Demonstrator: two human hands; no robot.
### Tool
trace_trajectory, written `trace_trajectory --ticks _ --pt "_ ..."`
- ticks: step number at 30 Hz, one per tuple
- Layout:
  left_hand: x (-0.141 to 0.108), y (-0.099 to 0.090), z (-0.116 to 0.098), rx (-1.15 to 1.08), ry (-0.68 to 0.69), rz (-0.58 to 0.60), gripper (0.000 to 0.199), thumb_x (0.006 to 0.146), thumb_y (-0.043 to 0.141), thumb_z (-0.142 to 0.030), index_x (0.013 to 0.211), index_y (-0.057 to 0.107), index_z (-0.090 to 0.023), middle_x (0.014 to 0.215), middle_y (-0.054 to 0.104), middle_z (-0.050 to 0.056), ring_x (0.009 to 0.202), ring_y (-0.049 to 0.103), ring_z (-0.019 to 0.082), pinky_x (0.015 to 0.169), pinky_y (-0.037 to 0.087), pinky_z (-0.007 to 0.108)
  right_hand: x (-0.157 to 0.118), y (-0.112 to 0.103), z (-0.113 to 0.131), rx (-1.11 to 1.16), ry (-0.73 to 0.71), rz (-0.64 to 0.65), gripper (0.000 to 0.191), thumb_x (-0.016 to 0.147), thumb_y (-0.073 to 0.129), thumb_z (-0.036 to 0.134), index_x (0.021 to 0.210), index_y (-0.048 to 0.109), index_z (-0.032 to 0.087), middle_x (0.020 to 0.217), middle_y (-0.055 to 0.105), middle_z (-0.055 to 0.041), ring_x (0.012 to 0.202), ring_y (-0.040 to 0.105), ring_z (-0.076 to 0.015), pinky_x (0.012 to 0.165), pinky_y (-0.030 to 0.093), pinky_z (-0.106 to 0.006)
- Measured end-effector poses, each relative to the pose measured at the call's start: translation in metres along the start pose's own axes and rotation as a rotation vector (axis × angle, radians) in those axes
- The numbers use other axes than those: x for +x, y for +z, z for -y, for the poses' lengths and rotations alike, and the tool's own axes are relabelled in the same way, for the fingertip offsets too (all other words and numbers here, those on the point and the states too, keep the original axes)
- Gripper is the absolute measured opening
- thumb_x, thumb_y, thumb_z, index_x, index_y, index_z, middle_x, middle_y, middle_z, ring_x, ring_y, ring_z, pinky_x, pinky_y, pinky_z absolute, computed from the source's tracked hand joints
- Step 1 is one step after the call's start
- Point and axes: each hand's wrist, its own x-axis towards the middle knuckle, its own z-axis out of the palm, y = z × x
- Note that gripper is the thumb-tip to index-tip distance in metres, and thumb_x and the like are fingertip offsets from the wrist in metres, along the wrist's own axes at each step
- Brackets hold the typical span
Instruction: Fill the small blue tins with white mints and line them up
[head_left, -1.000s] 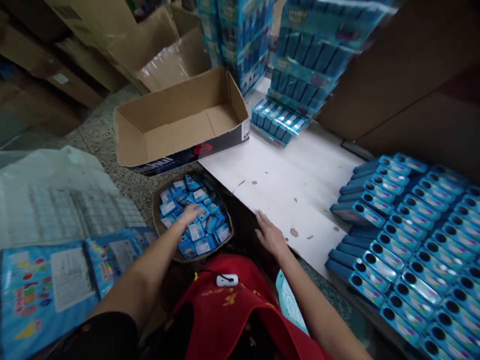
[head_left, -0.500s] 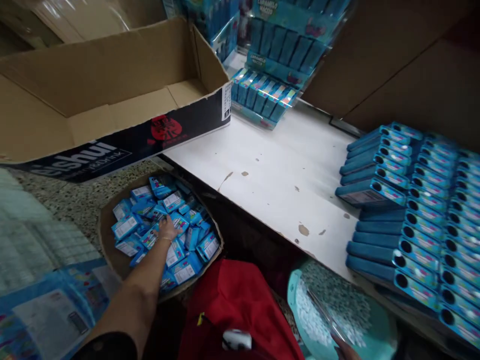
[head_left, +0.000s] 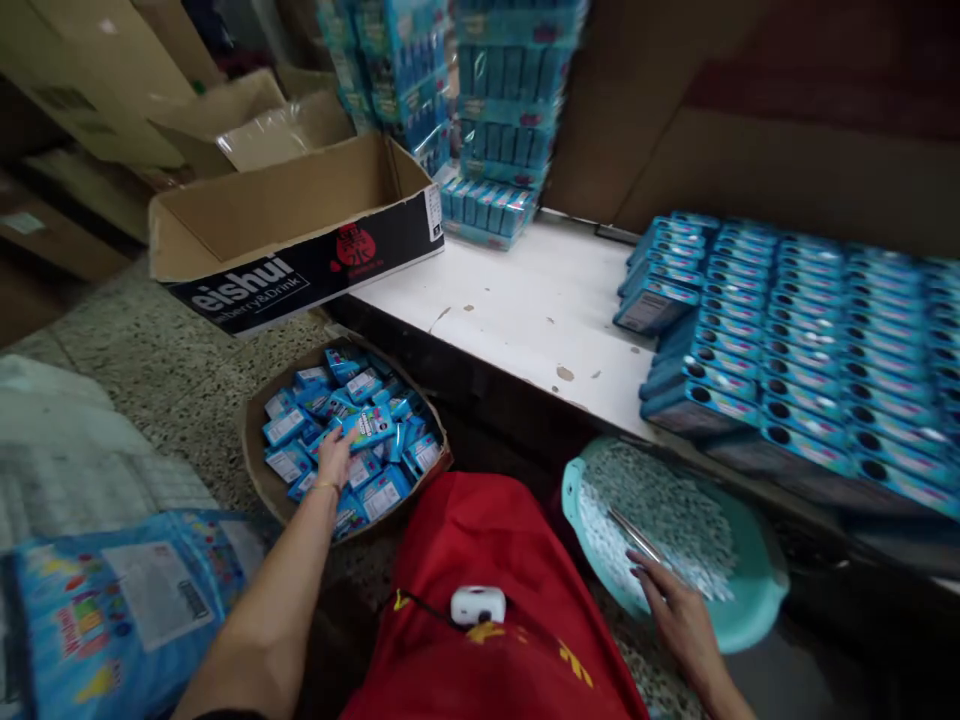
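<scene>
My left hand [head_left: 335, 458] is closed on a small blue candy box [head_left: 369, 426] above a cardboard carton [head_left: 262, 478] full of loose blue boxes. Its fingers grip the box's left end. On the other side, my right hand [head_left: 677, 605] holds a slim silver metal tool [head_left: 636, 537], whose exact kind I cannot make out. The tool's tip points over a turquoise basin [head_left: 763, 610]. Inside the basin lies a heap of small whitish pieces [head_left: 652, 500].
A white worktop [head_left: 517, 310] with chipped spots bears packed rows of blue boxes [head_left: 795, 350] and wrapped display packs [head_left: 495, 130]. A long cardboard box [head_left: 307, 285] stands at its left end. A blue printed bag [head_left: 142, 610] lies at lower left.
My left hand has taken hold of a blue box and raised it slightly from the pile. The view has shifted, bringing more of my right hand and the basin into sight.
</scene>
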Motion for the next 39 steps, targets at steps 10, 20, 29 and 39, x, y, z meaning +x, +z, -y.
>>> trace_trajectory --ticks 10,20,29,39 --pt "-0.2 0.011 0.027 -0.426 -0.305 0.83 0.04 0.074 0.062 -0.023 0.113 0.054 -0.02 0.1 0.064 0.008 0.075 0.061 0.015 0.066 0.048 0.028 -0.006 0.01 0.204 0.439 -0.472 0.244 0.059 0.078 0.056 0.035 0.134 0.04 0.026 0.137 0.044 -0.0073 0.12 0.046 -0.0221 0.096 0.041 -0.04" --pt "-0.245 0.001 0.056 -0.652 -0.154 0.914 0.062 0.074 0.065 -0.026 0.13 0.038 -0.033 0.13 0.048 0.006 0.106 0.056 0.02 0.09 0.044 0.038 -0.078 0.042 0.245 1.017 -0.221 0.466 0.072 0.081 0.052 0.044 0.142 0.015 0.032 0.145 0.03 -0.0081 0.123 0.043 -0.0242 0.094 0.041 -0.044" --pt "-0.218 0.005 0.019 -0.111 0.209 0.97 0.071 0.048 0.079 -0.011 0.113 0.056 -0.026 0.119 0.058 0.008 0.109 0.055 0.025 0.094 0.042 0.034 -0.071 0.042 0.266 0.826 -0.283 0.175 0.048 0.067 0.068 0.03 0.111 0.052 0.023 0.104 0.061 -0.0022 0.096 0.056 -0.0191 0.088 0.044 -0.034" --pt "-0.234 0.066 0.009 -0.037 0.082 0.924 0.05 0.048 0.081 -0.024 0.095 0.063 -0.016 0.09 0.07 0.006 0.082 0.066 0.022 0.082 0.051 0.037 -0.021 -0.034 0.063 0.044 0.155 -0.221 0.035 0.082 0.047 0.025 0.112 0.059 0.013 0.118 0.058 -0.0141 0.115 0.048 -0.0257 0.101 0.032 -0.043"
